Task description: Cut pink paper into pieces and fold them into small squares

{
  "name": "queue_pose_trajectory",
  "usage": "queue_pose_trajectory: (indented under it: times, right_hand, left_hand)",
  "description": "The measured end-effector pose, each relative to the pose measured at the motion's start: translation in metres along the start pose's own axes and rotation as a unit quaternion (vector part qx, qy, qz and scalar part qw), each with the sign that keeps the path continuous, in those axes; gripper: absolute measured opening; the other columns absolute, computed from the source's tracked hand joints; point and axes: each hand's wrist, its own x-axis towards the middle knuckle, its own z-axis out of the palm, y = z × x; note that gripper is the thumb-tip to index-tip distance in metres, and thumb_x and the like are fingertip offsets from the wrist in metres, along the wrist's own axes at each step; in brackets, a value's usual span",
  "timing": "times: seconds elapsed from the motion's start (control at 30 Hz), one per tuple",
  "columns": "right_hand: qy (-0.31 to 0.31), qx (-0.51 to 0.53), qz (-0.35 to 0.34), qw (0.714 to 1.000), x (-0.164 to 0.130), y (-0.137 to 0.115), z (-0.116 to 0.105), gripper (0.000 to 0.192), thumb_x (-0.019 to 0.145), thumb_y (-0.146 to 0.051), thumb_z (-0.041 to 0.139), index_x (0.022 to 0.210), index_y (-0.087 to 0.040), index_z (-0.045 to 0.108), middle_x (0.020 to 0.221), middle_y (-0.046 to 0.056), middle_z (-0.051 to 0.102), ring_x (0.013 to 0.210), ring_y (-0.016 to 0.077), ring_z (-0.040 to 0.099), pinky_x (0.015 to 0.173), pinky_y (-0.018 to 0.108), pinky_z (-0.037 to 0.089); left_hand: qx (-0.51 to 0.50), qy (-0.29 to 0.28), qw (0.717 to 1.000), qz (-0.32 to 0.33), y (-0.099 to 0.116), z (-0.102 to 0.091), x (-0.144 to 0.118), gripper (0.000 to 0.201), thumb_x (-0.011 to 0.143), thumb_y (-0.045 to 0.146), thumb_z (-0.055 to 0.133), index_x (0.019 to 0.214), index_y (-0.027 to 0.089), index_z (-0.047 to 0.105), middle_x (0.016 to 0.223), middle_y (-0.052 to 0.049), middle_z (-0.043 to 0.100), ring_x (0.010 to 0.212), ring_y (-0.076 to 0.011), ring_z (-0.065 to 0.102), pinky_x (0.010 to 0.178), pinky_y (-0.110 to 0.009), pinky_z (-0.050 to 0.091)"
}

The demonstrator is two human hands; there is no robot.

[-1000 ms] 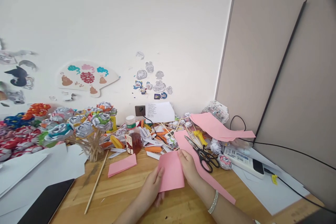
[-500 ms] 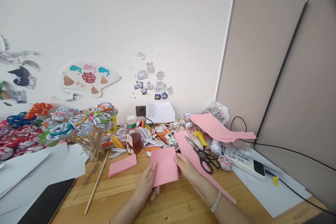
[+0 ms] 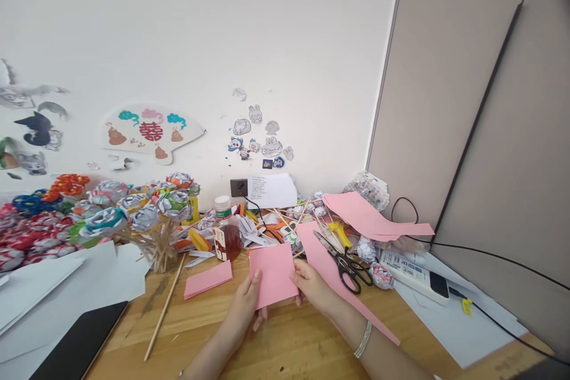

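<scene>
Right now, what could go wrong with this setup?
1. The scissors lie partly on the pink strip, close to the right hand; a sideways move might bump them or drag the strip.
2. The held sheet is gripped at opposite sides by the right hand and left hand; an uneven pull could crease it.
3. The jar stands beyond the left hand; a forward reach might knock it.

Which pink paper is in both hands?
The squarish pink sheet, left edge in the left hand, right edge in the right hand. The small pink piece, long pink strip under the scissors and curved pink sheet are in neither.
</scene>
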Motion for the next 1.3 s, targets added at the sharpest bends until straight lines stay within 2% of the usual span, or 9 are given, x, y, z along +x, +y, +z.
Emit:
queue_pose_trajectory:
  times: [0.17, 0.3, 0.47, 0.57, 0.7, 0.9, 1.07, 1.17, 1.3]
  right_hand:
    - [-0.037, -0.007, 0.025, 0.999, 0.0, 0.001, 0.0, 0.035, 0.078, -0.043, 0.047, 0.1, -0.016, 0.047, 0.054, -0.005, 0.054, 0.036, 0.0064, 0.045, 0.037, 0.018, 0.036]
    - [0.022, -0.042, 0.018, 0.999, -0.002, -0.002, 0.003, 0.029, 0.078, -0.041, 0.048, 0.095, -0.018, 0.049, 0.048, -0.01, 0.042, 0.033, 0.0035, 0.033, 0.033, 0.015, 0.028]
    - [0.001, -0.028, 0.006, 1.0, -0.006, -0.006, 0.004, 0.025, 0.078, -0.035, 0.049, 0.096, -0.019, 0.049, 0.054, -0.009, 0.041, 0.039, 0.0035, 0.035, 0.036, 0.014, 0.033]
    - [0.014, -0.023, -0.001, 1.0, -0.004, -0.005, 0.002, 0.028, 0.077, -0.035, 0.05, 0.099, -0.018, 0.049, 0.051, -0.009, 0.041, 0.035, 0.003, 0.032, 0.032, 0.014, 0.029]
    - [0.003, -0.002, 0.011, 1.0, -0.001, -0.003, -0.001, 0.034, 0.074, -0.038, 0.053, 0.099, -0.016, 0.049, 0.046, -0.009, 0.047, 0.029, 0.0032, 0.033, 0.03, 0.016, 0.032]
    - [0.037, 0.005, 0.031, 0.999, -0.001, -0.005, 0.0, 0.04, 0.07, -0.042, 0.057, 0.099, -0.016, 0.049, 0.038, -0.013, 0.039, 0.027, 0.0032, 0.03, 0.029, 0.014, 0.029]
    - [0.005, -0.034, 0.052, 0.998, -0.001, 0.005, -0.004, 0.033, 0.073, -0.05, 0.05, 0.071, -0.017, 0.046, 0.033, -0.011, 0.042, 0.025, 0.0048, 0.033, 0.029, 0.015, 0.023]
    - [0.025, -0.078, 0.049, 0.995, 0.0, 0.011, -0.007, 0.039, 0.072, -0.053, 0.048, 0.057, -0.018, 0.041, 0.032, -0.01, 0.038, 0.029, 0.0053, 0.034, 0.032, 0.017, 0.026]
    - [0.06, -0.1, 0.032, 0.993, 0.001, 0.012, -0.007, 0.044, 0.069, -0.055, 0.052, 0.05, -0.018, 0.037, 0.037, -0.008, 0.037, 0.034, 0.0054, 0.036, 0.035, 0.018, 0.024]
  left_hand:
    - [-0.004, 0.015, 1.0, 0.015, -0.003, -0.003, 0.003, 0.043, 0.072, 0.062, 0.035, 0.066, 0.02, 0.04, 0.027, 0.007, 0.048, 0.017, -0.0065, 0.031, 0.022, -0.015, 0.021]
    - [0.004, 0.012, 1.0, 0.017, -0.004, -0.003, 0.004, 0.043, 0.073, 0.061, 0.033, 0.063, 0.02, 0.039, 0.028, 0.006, 0.048, 0.018, -0.0064, 0.032, 0.022, -0.015, 0.021]
    - [0.023, 0.027, 0.999, 0.016, 0.0, -0.005, 0.002, 0.043, 0.074, 0.061, 0.032, 0.063, 0.02, 0.039, 0.028, 0.006, 0.046, 0.019, -0.0053, 0.028, 0.023, -0.015, 0.019]
    - [0.052, 0.031, 0.998, 0.008, 0.003, -0.004, 0.001, 0.043, 0.074, 0.06, 0.031, 0.061, 0.02, 0.039, 0.027, 0.007, 0.044, 0.019, -0.0043, 0.026, 0.024, -0.016, 0.017]
    - [0.067, 0.056, 0.996, 0.026, 0.003, -0.003, 0.002, 0.044, 0.072, 0.063, 0.032, 0.062, 0.02, 0.04, 0.027, 0.008, 0.04, 0.02, -0.0046, 0.025, 0.025, -0.016, 0.015]
    - [0.076, 0.05, 0.996, 0.022, 0.003, -0.004, 0.003, 0.041, 0.075, 0.059, 0.031, 0.063, 0.021, 0.039, 0.026, 0.008, 0.04, 0.02, -0.0056, 0.024, 0.025, -0.018, 0.014]
    - [0.086, 0.037, 0.996, 0.011, 0.005, -0.006, 0.002, 0.038, 0.074, 0.059, 0.032, 0.066, 0.022, 0.038, 0.025, 0.009, 0.039, 0.02, -0.0058, 0.024, 0.025, -0.016, 0.014]
    - [0.082, 0.021, 0.996, 0.002, 0.004, -0.005, 0.001, 0.04, 0.071, 0.062, 0.033, 0.067, 0.022, 0.038, 0.024, 0.01, 0.039, 0.02, -0.0058, 0.025, 0.024, -0.016, 0.015]
    - [0.074, 0.012, 0.997, -0.004, 0.002, -0.004, 0.001, 0.045, 0.067, 0.067, 0.034, 0.066, 0.022, 0.039, 0.024, 0.01, 0.039, 0.02, -0.0054, 0.024, 0.024, -0.016, 0.015]
